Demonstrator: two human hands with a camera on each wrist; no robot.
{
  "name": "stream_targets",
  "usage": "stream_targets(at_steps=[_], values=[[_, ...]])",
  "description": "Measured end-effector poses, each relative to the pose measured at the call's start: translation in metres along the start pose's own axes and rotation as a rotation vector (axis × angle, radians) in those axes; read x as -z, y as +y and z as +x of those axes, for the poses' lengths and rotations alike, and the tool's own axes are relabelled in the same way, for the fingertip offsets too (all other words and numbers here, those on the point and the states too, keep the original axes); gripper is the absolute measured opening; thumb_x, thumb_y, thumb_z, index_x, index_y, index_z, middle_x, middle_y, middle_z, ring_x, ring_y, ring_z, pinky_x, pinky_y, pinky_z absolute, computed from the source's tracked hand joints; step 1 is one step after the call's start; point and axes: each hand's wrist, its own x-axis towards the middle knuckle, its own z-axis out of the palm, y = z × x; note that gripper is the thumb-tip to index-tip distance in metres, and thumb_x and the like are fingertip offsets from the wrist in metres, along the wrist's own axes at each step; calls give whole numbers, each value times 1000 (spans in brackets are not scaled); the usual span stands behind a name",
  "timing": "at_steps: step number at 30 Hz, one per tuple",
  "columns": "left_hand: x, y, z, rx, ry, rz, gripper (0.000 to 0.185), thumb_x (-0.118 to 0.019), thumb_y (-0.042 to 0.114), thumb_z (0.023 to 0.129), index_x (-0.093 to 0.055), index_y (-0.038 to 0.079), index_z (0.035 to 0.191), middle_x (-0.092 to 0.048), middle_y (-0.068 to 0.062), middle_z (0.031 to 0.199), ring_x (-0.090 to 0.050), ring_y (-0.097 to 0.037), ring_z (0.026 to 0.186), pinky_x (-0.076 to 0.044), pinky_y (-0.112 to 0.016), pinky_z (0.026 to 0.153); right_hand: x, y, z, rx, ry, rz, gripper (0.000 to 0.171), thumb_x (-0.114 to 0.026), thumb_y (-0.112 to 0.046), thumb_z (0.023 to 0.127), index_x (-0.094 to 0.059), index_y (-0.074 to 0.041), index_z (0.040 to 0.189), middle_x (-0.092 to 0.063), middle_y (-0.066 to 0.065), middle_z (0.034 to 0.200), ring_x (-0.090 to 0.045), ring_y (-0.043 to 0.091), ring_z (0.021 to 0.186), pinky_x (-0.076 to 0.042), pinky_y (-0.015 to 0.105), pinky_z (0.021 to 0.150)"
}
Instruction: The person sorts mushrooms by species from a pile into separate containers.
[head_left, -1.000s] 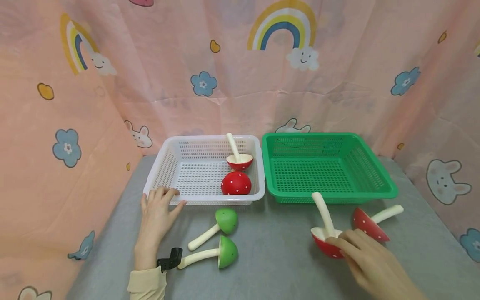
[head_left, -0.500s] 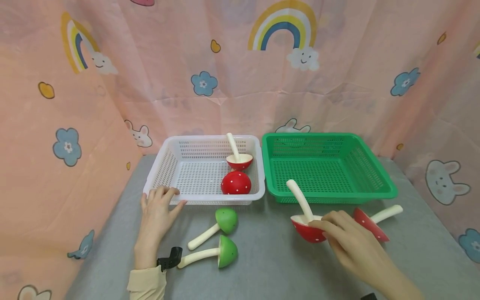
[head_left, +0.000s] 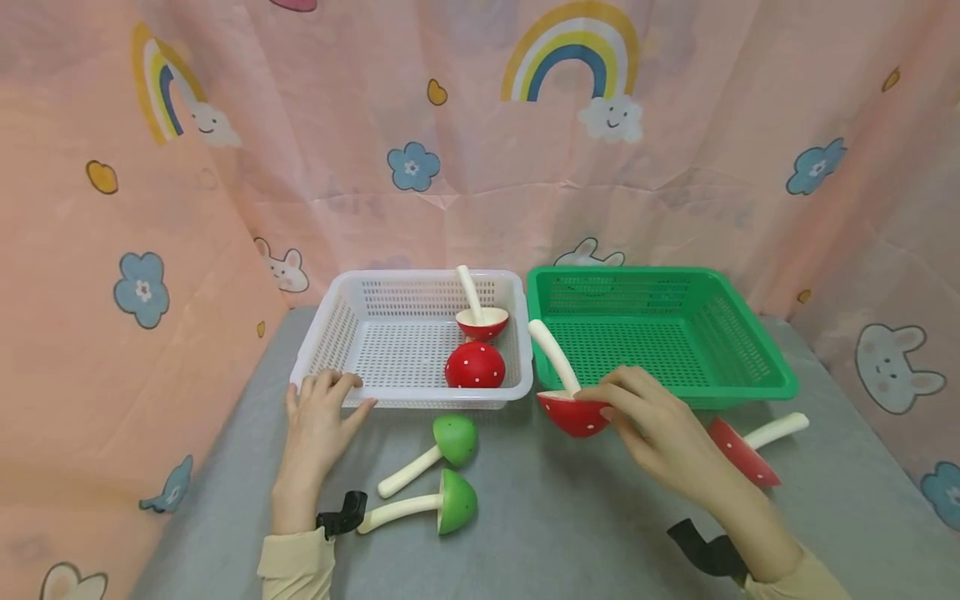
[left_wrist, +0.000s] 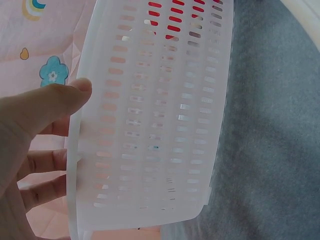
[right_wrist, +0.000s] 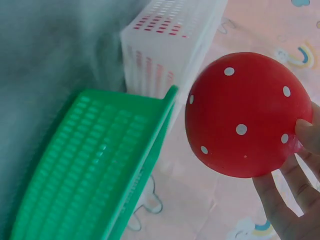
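Observation:
My right hand (head_left: 660,429) pinches a red toy mushroom (head_left: 573,414) by the edge of its white-dotted cap. Its pale stem points up and overlaps the green basket's front corner in the head view; the dotted cap (right_wrist: 245,120) fills much of the right wrist view. At the white basket (head_left: 420,398), my left hand (head_left: 318,437) grips the front left rim, thumb (left_wrist: 75,92) outside and fingers over the edge. Two red mushrooms lie in that basket: one cap-down with its stem up (head_left: 470,296), one with its cap (head_left: 476,365) upward and stem hidden.
The green basket (head_left: 667,392) stands right beside the white one. Two green-capped mushrooms (head_left: 455,440) (head_left: 456,502) lie before the white basket. Another red mushroom (head_left: 742,452) lies behind my right forearm. A printed pink curtain (head_left: 480,167) encloses the grey table (head_left: 525,533) at back and sides.
My right hand has carried the red mushroom up and to the left, from in front of the green basket toward the gap between both baskets. The left hand has stayed on the rim.

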Motion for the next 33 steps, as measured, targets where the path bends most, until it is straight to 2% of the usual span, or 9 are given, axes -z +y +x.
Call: stream_targets(at_steps=[9,18,26,33], values=[[1,0,-1,4,3,-3,27,-74,30,83,-63,12,102,-57,-9,107,-46,-34,109,-15,-71,108,-15,-5,43,14,34,230,42,-69,10,79,-67,-17,111,-59,-5,102,-52,6,98,-52,17,72],[1,2,0,-5,11,-2,27,-74,30,83,-63,13,101,-57,-9,106,-46,-33,107,-15,-72,108,-37,-11,78,-9,13,334,36,-67,9,82,-68,-13,110,-60,0,100,-54,11,94,-55,24,71],[2,2,0,11,-10,0,27,-73,31,84,-63,13,102,-56,-8,107,-46,-33,108,-14,-71,109,-69,-9,108,-124,-87,459,32,-66,5,83,-66,-10,111,-60,6,104,-58,20,98,-58,36,83],[1,1,0,11,-11,5,27,-73,31,84,-63,14,102,-56,-8,107,-45,-33,109,-14,-71,109,-99,-13,130,-166,-141,502,28,-63,5,84,-66,-8,109,-61,10,110,-57,25,104,-56,41,88]])
